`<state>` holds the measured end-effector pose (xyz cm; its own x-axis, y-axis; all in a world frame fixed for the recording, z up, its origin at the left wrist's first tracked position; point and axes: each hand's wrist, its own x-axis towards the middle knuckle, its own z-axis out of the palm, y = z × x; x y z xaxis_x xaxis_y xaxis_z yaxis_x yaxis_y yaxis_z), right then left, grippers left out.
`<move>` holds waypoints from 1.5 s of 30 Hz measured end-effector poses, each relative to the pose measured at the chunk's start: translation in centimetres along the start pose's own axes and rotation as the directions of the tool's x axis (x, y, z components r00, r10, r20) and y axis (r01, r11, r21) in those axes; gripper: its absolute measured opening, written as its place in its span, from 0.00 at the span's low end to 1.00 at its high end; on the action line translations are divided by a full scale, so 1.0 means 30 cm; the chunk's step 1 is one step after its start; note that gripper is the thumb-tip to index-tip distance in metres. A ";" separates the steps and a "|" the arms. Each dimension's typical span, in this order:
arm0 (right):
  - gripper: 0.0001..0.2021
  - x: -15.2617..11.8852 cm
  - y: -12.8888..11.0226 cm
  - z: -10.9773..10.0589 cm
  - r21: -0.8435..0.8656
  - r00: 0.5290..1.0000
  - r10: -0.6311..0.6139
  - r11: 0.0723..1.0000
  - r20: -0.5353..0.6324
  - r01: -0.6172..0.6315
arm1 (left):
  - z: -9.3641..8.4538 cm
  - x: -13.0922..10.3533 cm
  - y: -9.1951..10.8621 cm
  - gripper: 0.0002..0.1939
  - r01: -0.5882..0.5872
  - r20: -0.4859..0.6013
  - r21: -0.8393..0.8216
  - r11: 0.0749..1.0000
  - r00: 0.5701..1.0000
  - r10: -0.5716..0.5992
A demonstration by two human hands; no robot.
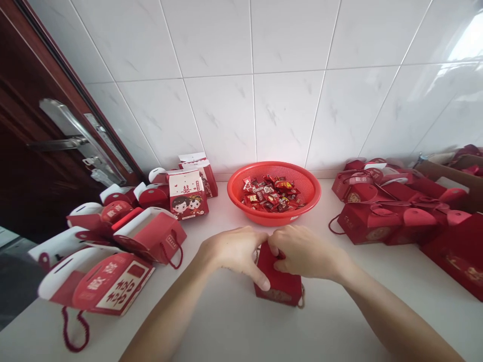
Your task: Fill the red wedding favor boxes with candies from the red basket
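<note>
A small red gift box stands on the white counter in front of me, a tan cord loop showing at its lower right corner. My left hand grips the box from the left, its thumb lying on the near side of the top. From the right, my right hand presses its curled fingers on the box's top. The far part of the box is hidden behind both hands. Just beyond them sits a red plastic basket holding many wrapped candies.
Several open red gift boxes with white inner flaps crowd the left side. A box with two cartoon figures stands behind them. Closed red boxes cluster on the right, by a brown carton. A tiled wall backs the counter; a door handle is at left.
</note>
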<state>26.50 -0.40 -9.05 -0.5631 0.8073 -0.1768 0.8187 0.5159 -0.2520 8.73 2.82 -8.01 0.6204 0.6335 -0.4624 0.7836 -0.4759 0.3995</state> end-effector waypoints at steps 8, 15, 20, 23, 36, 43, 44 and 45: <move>0.07 -0.019 0.006 0.002 -0.073 1.000 -0.013 0.997 -0.018 0.012 | 0.019 -0.009 0.030 0.31 0.023 -0.055 0.029 0.999 0.998 -0.021; 0.06 -0.024 -0.006 -0.005 -0.135 0.999 0.044 0.990 -0.015 -0.046 | 0.018 -0.014 0.041 0.29 0.015 -0.043 0.049 0.999 0.999 -0.013; 0.02 -0.006 0.049 -0.036 0.048 0.999 -0.051 0.998 0.010 0.050 | 0.016 -0.018 0.025 0.35 -0.066 -0.033 0.054 0.996 0.997 0.067; 0.02 -0.016 0.083 -0.061 0.161 0.997 -0.080 0.984 -0.012 0.081 | 0.012 -0.019 0.018 0.37 -0.076 -0.047 0.066 0.995 0.996 0.079; 0.05 -0.083 0.094 -0.051 -0.006 0.995 -0.088 0.996 0.047 0.089 | 0.029 0.019 0.069 0.36 -0.238 -0.025 0.065 0.969 0.970 0.240; 0.01 -0.243 0.139 -0.099 -0.067 1.000 0.028 0.997 -0.006 -0.028 | 0.021 -0.006 0.064 0.52 -0.146 -0.055 0.115 0.983 0.987 0.153; 0.00 -0.279 0.155 -0.107 -0.059 0.997 0.070 0.996 -0.017 -0.071 | 0.018 -0.008 0.059 0.53 -0.115 -0.051 0.118 0.986 0.991 0.121; 0.00 -0.318 0.174 -0.114 -0.048 0.993 0.116 0.992 -0.031 -0.118 | 0.016 -0.008 0.054 0.54 -0.093 -0.043 0.116 0.989 0.994 0.098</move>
<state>36.54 -4.42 -5.41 -0.4603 0.8704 -0.1750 0.8838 0.4305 -0.1833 9.87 1.60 -7.63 0.6925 0.6091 -0.3865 0.7211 -0.6003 0.3459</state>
